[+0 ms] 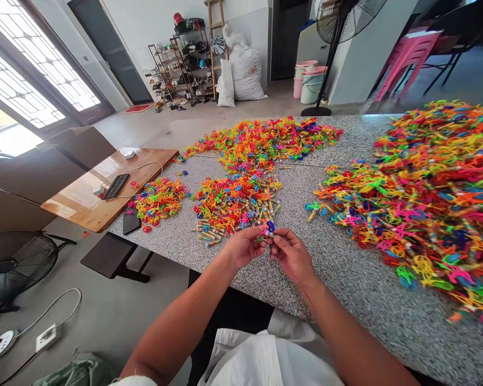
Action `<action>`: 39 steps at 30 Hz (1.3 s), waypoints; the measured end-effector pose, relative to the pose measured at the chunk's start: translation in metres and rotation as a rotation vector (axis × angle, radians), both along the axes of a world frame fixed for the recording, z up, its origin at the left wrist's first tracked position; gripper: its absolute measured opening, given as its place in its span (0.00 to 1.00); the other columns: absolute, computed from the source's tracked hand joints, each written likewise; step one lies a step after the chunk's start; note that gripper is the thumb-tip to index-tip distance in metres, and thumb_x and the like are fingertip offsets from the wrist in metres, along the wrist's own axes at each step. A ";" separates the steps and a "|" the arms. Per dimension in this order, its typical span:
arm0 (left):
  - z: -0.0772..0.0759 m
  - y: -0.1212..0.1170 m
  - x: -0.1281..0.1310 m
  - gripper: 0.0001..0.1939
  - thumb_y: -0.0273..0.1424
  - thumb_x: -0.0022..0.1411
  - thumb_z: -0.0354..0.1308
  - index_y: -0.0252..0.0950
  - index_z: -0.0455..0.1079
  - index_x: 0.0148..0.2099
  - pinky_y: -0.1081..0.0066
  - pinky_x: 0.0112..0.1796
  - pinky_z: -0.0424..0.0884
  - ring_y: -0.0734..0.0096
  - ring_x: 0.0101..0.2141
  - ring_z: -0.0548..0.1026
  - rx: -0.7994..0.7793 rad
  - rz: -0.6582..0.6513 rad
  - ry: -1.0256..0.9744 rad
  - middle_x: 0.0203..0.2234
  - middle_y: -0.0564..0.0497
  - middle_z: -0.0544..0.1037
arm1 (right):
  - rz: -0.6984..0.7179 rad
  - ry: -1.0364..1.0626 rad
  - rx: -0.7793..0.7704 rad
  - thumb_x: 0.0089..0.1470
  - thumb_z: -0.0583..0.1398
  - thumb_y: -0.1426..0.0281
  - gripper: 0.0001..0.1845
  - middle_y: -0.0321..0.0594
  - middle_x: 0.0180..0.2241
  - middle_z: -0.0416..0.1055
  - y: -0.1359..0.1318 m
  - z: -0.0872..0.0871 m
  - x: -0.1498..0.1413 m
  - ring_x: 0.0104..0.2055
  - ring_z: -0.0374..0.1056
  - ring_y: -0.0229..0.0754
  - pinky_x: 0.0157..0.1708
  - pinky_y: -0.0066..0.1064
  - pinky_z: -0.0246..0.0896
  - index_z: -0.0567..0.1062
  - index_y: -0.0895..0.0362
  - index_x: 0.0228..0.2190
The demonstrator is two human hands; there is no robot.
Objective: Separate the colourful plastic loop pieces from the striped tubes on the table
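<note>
Both hands meet over the near edge of a speckled grey table (297, 203). My left hand (244, 247) pinches small bright plastic pieces (266, 229), pink and blue, between thumb and fingers. Close against it, my right hand (291, 253) is closed on the same little cluster from the other side. Their exact kind is too small to make out. Just beyond the hands lies a pile of colourful plastic pieces (229, 201), with several short striped tubes (209, 234) along its near side.
A large heap of similar pieces (434, 193) covers the right side. Another pile (261, 142) lies at the back, a smaller one (161, 199) at left beside a phone (131, 221). A wooden board (80, 195) carries a keyboard (116, 186). A floor fan (12, 268) stands lower left.
</note>
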State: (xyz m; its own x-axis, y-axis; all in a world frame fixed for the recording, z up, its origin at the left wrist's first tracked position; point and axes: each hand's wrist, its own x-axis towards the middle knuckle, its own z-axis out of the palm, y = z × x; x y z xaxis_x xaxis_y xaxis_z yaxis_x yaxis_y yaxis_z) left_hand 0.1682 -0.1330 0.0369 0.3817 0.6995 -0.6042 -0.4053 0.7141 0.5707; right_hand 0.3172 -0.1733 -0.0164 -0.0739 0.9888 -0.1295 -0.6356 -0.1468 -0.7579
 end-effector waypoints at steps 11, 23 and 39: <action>-0.003 -0.006 0.010 0.04 0.25 0.66 0.59 0.29 0.72 0.37 0.77 0.25 0.76 0.75 0.23 0.77 0.012 0.122 -0.003 0.24 0.47 0.78 | -0.182 -0.473 0.230 0.60 0.64 0.60 0.11 0.35 0.34 0.74 -0.005 -0.011 0.003 0.31 0.70 0.37 0.35 0.33 0.70 0.74 0.52 0.41; -0.003 -0.006 0.024 0.07 0.28 0.64 0.63 0.30 0.71 0.34 0.72 0.30 0.76 0.75 0.22 0.75 0.198 0.109 0.079 0.23 0.49 0.76 | -0.255 -0.638 0.280 0.62 0.62 0.59 0.12 0.38 0.38 0.74 -0.004 -0.013 0.011 0.35 0.73 0.41 0.37 0.35 0.72 0.72 0.53 0.42; -0.044 0.021 0.019 0.16 0.37 0.66 0.59 0.37 0.69 0.53 0.68 0.38 0.72 0.69 0.35 0.76 0.849 0.162 0.881 0.37 0.48 0.79 | -0.447 -0.917 0.111 0.58 0.62 0.56 0.16 0.37 0.29 0.74 0.014 0.008 0.060 0.25 0.69 0.39 0.28 0.32 0.66 0.73 0.56 0.40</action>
State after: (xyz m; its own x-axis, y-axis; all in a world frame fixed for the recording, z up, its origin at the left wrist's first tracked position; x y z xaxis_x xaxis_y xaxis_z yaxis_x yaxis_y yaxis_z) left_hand 0.1876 -0.1120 -0.0068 -0.0528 0.9970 0.0571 0.3028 -0.0385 0.9523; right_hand 0.3770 -0.1591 -0.0088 0.3856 0.9115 0.1430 0.2154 0.0618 -0.9746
